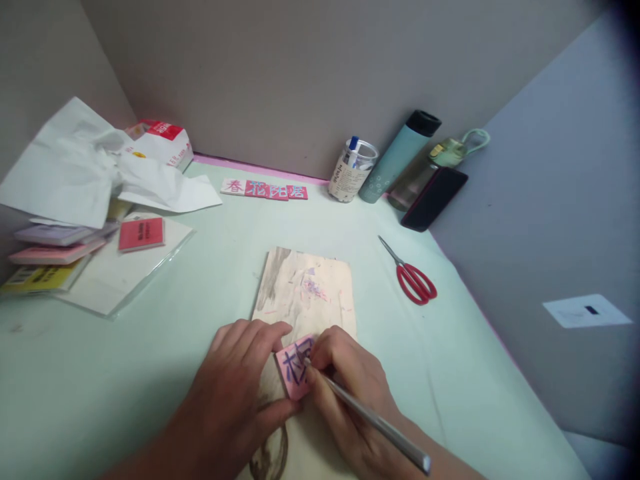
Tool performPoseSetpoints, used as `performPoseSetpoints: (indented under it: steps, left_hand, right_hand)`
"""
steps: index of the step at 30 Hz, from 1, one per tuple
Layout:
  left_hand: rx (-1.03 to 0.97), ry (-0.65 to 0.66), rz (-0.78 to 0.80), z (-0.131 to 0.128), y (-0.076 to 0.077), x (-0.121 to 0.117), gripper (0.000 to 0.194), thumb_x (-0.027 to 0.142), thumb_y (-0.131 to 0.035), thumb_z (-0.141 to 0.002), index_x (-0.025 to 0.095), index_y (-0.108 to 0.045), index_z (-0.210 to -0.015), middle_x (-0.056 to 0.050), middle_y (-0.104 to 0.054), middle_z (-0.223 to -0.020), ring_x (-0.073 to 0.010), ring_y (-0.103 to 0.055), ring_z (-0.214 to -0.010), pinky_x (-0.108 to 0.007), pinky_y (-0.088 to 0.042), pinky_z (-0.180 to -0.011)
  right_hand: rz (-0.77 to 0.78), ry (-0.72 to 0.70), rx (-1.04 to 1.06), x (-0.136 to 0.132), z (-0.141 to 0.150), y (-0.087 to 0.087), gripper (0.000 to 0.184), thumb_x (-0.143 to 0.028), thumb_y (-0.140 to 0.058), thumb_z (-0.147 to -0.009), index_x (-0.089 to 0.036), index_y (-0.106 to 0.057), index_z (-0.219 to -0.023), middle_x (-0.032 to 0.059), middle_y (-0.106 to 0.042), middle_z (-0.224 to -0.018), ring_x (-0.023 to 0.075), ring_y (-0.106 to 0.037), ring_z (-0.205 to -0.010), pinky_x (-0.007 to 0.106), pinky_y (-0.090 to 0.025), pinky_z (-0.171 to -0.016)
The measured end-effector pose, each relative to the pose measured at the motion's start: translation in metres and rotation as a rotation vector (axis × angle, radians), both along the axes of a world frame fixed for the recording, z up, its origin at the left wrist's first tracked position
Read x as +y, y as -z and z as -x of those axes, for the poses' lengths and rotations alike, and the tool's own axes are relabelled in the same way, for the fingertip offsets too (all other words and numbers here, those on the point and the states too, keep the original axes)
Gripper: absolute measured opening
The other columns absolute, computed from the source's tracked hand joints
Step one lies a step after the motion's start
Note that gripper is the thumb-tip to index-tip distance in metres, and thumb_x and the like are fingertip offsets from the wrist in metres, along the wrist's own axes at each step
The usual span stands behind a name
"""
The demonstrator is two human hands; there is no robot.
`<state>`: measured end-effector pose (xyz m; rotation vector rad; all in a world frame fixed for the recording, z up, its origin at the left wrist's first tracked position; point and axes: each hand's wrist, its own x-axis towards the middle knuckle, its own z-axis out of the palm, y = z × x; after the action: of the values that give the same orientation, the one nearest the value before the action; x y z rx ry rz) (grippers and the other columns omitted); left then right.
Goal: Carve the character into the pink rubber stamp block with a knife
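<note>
A small pink block (295, 368) with a blue character drawn on it lies on a wooden board (305, 293) near the table's front. My left hand (237, 380) holds the block down, thumb and fingers pressed round its left side. My right hand (350, 393) is closed on a thin metal carving tool (380, 423), whose tip touches the block's top face. The tool's handle runs back toward the lower right.
Red scissors (413, 277) lie right of the board. A row of finished pink blocks (265, 189) sits at the back. A pen cup (353, 170), two bottles and a phone (434, 198) stand back right. Crumpled paper (95, 167), boxes and pink pads are on the left.
</note>
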<state>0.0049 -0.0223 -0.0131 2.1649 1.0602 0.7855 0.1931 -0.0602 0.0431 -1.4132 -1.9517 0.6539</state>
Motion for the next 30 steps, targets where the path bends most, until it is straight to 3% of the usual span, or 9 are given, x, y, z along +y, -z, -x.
performPoseSetpoints:
  steps: [12, 18, 24, 26, 30]
  left_hand:
    - [0.004, 0.015, -0.002, -0.001, -0.001, 0.000, 0.050, 0.031, -0.075, -0.086, 0.027, -0.048, -0.129, -0.002, -0.063, -0.107, -0.0271, -0.057, -0.096, -0.040, -0.040, -0.087]
    - [-0.024, -0.006, -0.031, -0.004, 0.001, -0.004, 0.047, 0.028, -0.074, -0.085, 0.026, -0.049, -0.125, -0.002, -0.062, -0.102, -0.0270, -0.055, -0.091, -0.040, -0.038, -0.084]
    - [0.040, 0.042, -0.088, -0.002, 0.006, 0.001, 0.073, 0.032, -0.090, -0.072, 0.026, -0.045, -0.129, 0.000, -0.061, -0.098, -0.0259, -0.056, -0.089, -0.039, -0.037, -0.085]
    - [0.066, 0.082, -0.075, 0.001, 0.004, 0.005, 0.075, 0.030, -0.090, -0.074, 0.027, -0.043, -0.132, 0.002, -0.060, -0.097, -0.0244, -0.056, -0.088, -0.038, -0.037, -0.084]
    - [0.100, 0.144, -0.034, 0.004, -0.006, 0.009, 0.065, 0.026, -0.086, -0.080, 0.030, -0.047, -0.132, 0.002, -0.060, -0.097, -0.0234, -0.055, -0.088, -0.036, -0.037, -0.083]
  right_hand:
    - [-0.015, -0.003, 0.022, -0.003, -0.001, 0.002, 0.017, -0.009, -0.047, -0.095, -0.024, -0.045, -0.087, 0.0007, -0.056, -0.076, 0.0163, -0.055, -0.070, 0.027, -0.043, -0.055]
    - [-0.290, 0.062, 0.092, -0.006, 0.002, 0.022, 0.018, -0.006, -0.051, -0.091, -0.023, -0.051, -0.096, 0.0028, -0.059, -0.078, 0.0169, -0.057, -0.065, 0.029, -0.047, -0.055]
    - [-0.386, 0.058, 0.066, -0.008, -0.003, 0.033, 0.015, -0.022, -0.050, -0.103, -0.024, -0.060, -0.114, 0.0054, -0.070, -0.083, 0.0193, -0.065, -0.068, 0.031, -0.053, -0.060]
    - [-0.379, 0.057, 0.085, -0.011, -0.005, 0.030, 0.013, -0.022, -0.050, -0.103, -0.023, -0.062, -0.110, 0.0053, -0.070, -0.080, 0.0188, -0.065, -0.066, 0.030, -0.053, -0.059]
    - [-0.198, 0.058, 0.073, -0.014, -0.006, 0.024, 0.018, -0.005, -0.055, -0.093, -0.021, -0.059, -0.099, 0.0055, -0.068, -0.082, 0.0180, -0.066, -0.071, 0.028, -0.053, -0.061]
